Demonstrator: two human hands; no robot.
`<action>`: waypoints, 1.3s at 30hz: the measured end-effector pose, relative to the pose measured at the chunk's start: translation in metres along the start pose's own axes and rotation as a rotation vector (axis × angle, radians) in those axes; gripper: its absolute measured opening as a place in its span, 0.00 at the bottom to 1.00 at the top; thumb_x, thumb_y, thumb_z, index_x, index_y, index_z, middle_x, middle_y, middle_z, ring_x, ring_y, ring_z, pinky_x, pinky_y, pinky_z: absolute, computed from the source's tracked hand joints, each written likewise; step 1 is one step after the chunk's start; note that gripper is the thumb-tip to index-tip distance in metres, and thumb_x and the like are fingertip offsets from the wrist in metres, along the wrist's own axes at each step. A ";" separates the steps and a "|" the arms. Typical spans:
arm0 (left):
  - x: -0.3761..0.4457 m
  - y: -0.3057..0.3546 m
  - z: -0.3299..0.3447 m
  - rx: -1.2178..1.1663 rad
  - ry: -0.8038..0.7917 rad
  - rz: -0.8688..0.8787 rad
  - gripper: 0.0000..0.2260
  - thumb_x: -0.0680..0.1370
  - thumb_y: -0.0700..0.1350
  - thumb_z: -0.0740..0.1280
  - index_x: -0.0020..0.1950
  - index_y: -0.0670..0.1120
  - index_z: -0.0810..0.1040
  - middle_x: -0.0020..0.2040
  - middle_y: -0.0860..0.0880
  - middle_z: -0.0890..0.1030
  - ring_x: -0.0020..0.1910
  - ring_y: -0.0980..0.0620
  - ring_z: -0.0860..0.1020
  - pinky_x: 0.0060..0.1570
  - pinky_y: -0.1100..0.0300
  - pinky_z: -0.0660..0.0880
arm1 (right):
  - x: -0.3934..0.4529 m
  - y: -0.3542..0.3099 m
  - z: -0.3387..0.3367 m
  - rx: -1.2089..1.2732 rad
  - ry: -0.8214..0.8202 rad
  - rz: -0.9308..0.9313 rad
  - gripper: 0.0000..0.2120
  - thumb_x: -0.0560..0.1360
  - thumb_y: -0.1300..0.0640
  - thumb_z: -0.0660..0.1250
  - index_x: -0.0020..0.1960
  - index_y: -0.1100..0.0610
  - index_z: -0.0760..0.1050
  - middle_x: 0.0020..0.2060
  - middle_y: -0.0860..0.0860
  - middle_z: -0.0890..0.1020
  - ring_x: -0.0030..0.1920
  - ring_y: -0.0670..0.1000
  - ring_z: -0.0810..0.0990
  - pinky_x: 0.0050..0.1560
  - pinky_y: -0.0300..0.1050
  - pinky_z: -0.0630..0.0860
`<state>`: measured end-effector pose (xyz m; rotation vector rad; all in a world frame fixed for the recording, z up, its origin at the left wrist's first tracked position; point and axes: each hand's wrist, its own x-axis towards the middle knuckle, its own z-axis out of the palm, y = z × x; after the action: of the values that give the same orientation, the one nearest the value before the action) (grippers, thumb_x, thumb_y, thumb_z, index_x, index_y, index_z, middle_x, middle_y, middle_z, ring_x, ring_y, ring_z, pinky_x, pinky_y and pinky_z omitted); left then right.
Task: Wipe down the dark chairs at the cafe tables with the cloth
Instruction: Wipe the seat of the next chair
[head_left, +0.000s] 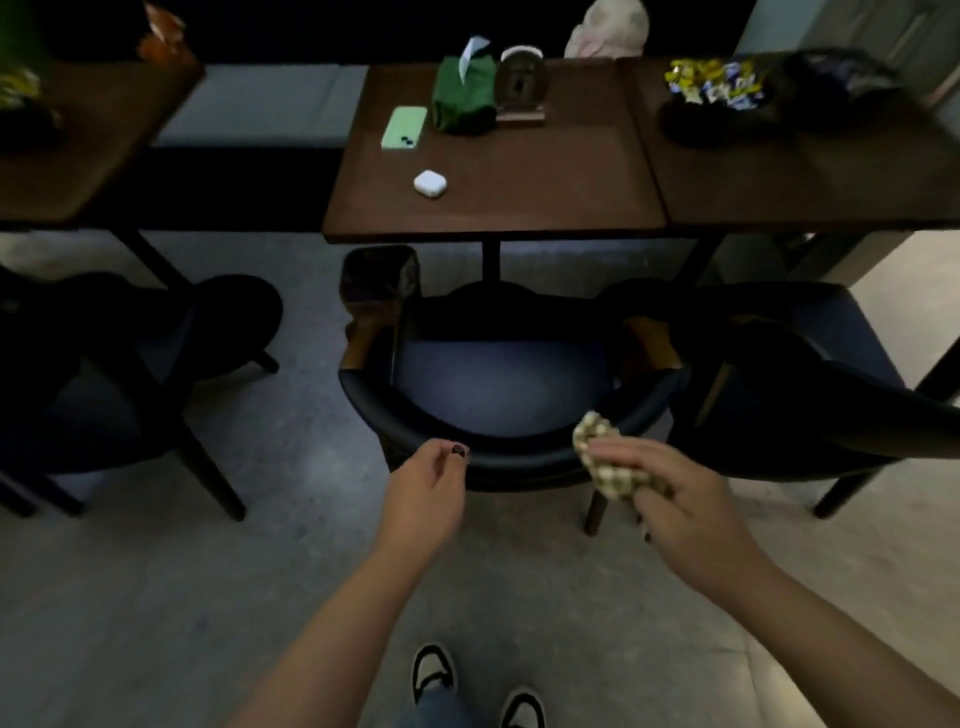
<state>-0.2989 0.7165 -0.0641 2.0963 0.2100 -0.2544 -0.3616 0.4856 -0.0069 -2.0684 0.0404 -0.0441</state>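
The right hand (675, 499) bunches the checked cloth (605, 454) in curled fingers against the near chair (498, 457) backrest, while the left hand (428, 488) touches the rim, fingers loosely curled, holding nothing.

One head-worn wide-angle view only, so no overlap with another camera. It looked forward and steeply down from standing height; shoes (434, 673) sat at the bottom edge, both forearms reached up from below. A dark chair (498, 395) was close at centre, a table (519, 192) beyond it. Edges bent and blurred. Dim light.
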 end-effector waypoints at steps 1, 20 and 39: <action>0.004 0.007 0.000 0.003 -0.019 0.005 0.06 0.80 0.48 0.64 0.44 0.56 0.78 0.38 0.58 0.81 0.39 0.67 0.77 0.32 0.73 0.70 | 0.005 -0.003 -0.005 0.054 0.060 0.071 0.24 0.72 0.74 0.60 0.54 0.48 0.81 0.55 0.39 0.80 0.57 0.38 0.77 0.55 0.26 0.70; 0.163 0.012 0.175 0.119 -0.743 -0.283 0.26 0.80 0.54 0.62 0.75 0.43 0.63 0.69 0.48 0.72 0.60 0.53 0.72 0.60 0.63 0.65 | 0.178 0.114 -0.014 -0.356 0.374 0.908 0.33 0.73 0.44 0.67 0.73 0.55 0.63 0.70 0.55 0.61 0.64 0.63 0.70 0.62 0.50 0.69; 0.196 -0.004 0.222 0.060 -0.983 -0.462 0.56 0.54 0.84 0.60 0.75 0.53 0.68 0.74 0.51 0.69 0.68 0.54 0.69 0.69 0.60 0.60 | 0.188 0.157 -0.030 0.022 0.358 1.041 0.09 0.65 0.56 0.73 0.40 0.46 0.77 0.39 0.47 0.81 0.42 0.52 0.79 0.47 0.47 0.78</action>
<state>-0.1326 0.5372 -0.2304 1.7218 0.0808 -1.5172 -0.1768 0.3754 -0.1283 -1.7689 1.3002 0.2245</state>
